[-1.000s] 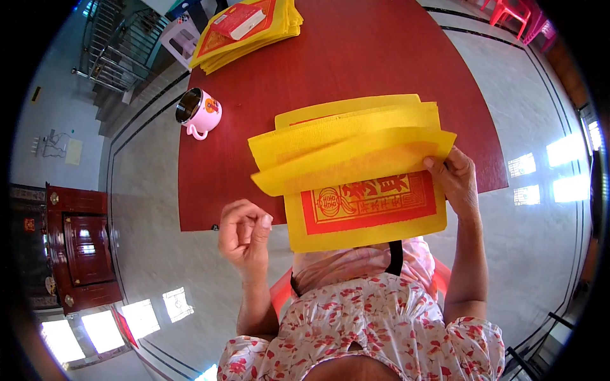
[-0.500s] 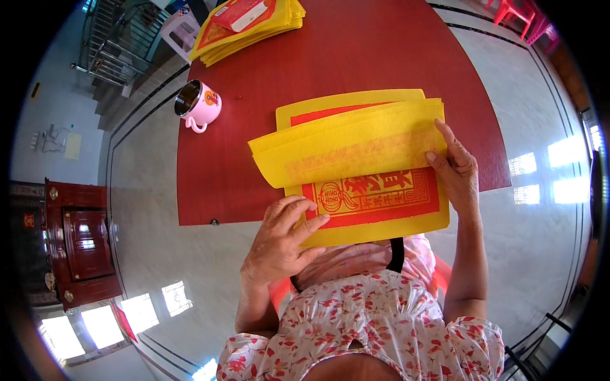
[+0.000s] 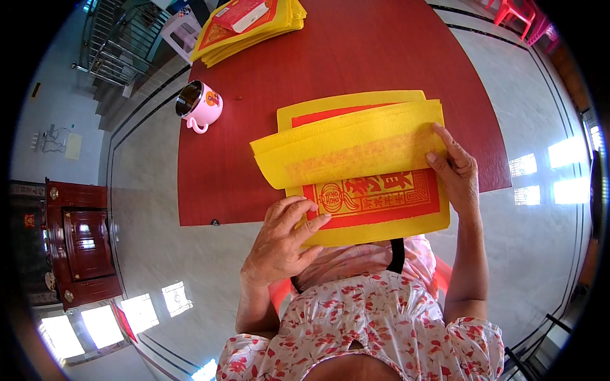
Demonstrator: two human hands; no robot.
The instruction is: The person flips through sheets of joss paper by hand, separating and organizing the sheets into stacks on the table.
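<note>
A stack of yellow joss paper (image 3: 381, 236) with red printed panels lies at the near edge of the table, its lower border overhanging. Its upper sheets (image 3: 343, 143) are folded back, plain yellow side up, over a red panel (image 3: 375, 197) with gold characters. My right hand (image 3: 456, 162) grips the right edge of the folded sheets between thumb and fingers. At the lower left corner, my left hand (image 3: 283, 236) has its fingers apart, the fingertips resting on the printed sheet. Its thumb is just below the paper's edge.
On the red table (image 3: 368, 57), a pink cup (image 3: 204, 111) stands at the left. Another pile of yellow paper (image 3: 254, 39) sits at the far left, with a red packet (image 3: 240, 14) on top. Pink stools (image 3: 513, 16) are on the floor at far right.
The folded sheets and my right fingers have shifted very slightly. Otherwise the hands and paper hold almost the same position.
</note>
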